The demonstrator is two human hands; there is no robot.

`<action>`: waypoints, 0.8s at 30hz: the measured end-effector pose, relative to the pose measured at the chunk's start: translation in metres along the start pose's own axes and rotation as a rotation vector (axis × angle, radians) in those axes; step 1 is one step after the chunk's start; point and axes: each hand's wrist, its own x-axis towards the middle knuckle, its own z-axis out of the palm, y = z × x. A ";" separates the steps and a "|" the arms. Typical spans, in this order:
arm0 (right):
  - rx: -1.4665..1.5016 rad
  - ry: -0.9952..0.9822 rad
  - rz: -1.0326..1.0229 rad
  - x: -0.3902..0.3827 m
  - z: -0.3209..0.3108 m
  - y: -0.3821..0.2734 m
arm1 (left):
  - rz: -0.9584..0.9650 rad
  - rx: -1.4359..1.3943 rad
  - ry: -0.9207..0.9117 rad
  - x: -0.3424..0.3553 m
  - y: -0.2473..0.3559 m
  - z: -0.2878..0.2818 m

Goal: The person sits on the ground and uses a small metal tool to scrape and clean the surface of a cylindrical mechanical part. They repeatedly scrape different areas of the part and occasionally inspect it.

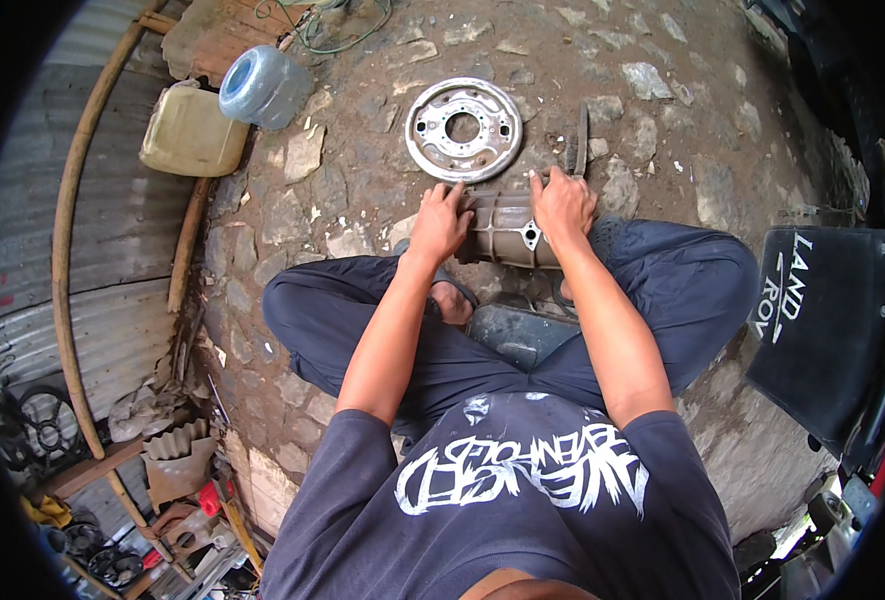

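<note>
Between my bent legs lies a brown-grey ribbed metal housing point(499, 222), roughly cylindrical, with a small flanged hole on its near side. My left hand point(440, 222) grips its left end, fingers curled over the top edge. At the right end, my right hand point(564, 208) is closed over it in the same way. Just beyond the housing, a round silvery metal plate point(509, 155) with a large centre hole lies flat on the ground. A wire brush point(580, 140) rests beside my right hand, pointing away from me.
Uneven stone paving point(342, 130) surrounds me. A yellowish jerrycan point(194, 130) and a clear blue water jug point(280, 88) stand far left by a corrugated metal wall point(27, 220). A black mudflap point(822, 330) hangs at right. Assorted parts clutter the lower left.
</note>
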 end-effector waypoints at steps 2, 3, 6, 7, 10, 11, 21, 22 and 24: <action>-0.003 0.011 0.010 0.001 0.001 0.002 | -0.037 -0.084 -0.045 0.003 0.003 -0.009; -0.001 0.016 0.011 0.000 0.001 0.002 | -0.038 -0.073 -0.101 0.002 0.007 -0.018; 0.000 0.014 0.014 -0.001 0.001 0.000 | 0.007 -0.066 -0.037 0.000 0.002 -0.007; -0.005 0.001 0.015 -0.001 -0.001 -0.001 | -0.032 -0.070 -0.042 0.008 0.000 -0.003; 0.003 -0.001 0.002 0.000 -0.001 0.000 | -0.042 0.005 -0.062 0.018 -0.008 0.002; 0.010 0.003 -0.005 -0.001 0.000 0.001 | -0.028 0.045 -0.069 0.019 -0.010 0.003; 0.012 -0.007 0.008 0.001 -0.003 -0.004 | 0.011 0.039 -0.045 0.034 -0.010 -0.002; 0.018 -0.017 0.010 0.003 -0.006 -0.004 | 0.028 0.016 -0.060 0.034 -0.011 -0.003; 0.003 -0.002 0.014 0.002 -0.002 -0.001 | 0.064 -0.029 -0.091 0.030 -0.014 -0.009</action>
